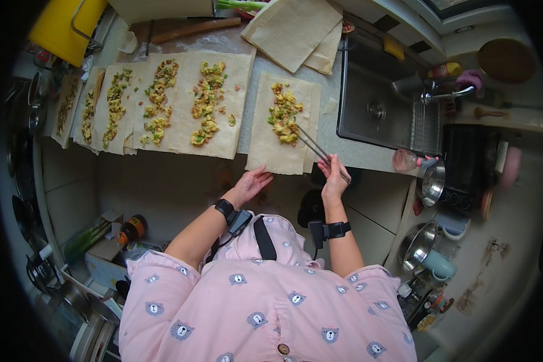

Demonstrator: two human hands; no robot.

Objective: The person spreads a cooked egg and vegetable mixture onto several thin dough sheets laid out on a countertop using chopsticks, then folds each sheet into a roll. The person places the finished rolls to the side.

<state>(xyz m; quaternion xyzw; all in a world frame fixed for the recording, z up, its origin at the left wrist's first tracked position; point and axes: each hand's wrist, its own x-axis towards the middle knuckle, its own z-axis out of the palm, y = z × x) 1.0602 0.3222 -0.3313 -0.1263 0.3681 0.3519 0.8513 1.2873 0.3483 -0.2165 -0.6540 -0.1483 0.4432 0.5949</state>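
My right hand [334, 177] grips a pair of dark chopsticks [316, 145], their tips in the filling on a thin pale dough sheet [262, 131]. That filling [284, 113] is a yellow, green and pink chopped mix, perhaps egg with scallion, in a lengthwise strip. My left hand [252, 183] is at the front edge of this sheet, which overhangs the counter; thumb and fingers are spread, and whether they touch the sheet is unclear. Leftward, several more sheets [235, 108] lie overlapping, each with a similar strip of filling [207, 104].
Bare folded sheets [294, 31] lie behind, partly beside the sink [366, 77]. A wooden rolling pin [194, 30] rests on a floured board [208, 43]. Right of the sink's front are a pink spray bottle [405, 159] and a steel bowl [432, 183]. The counter edge [371, 165] runs before me.
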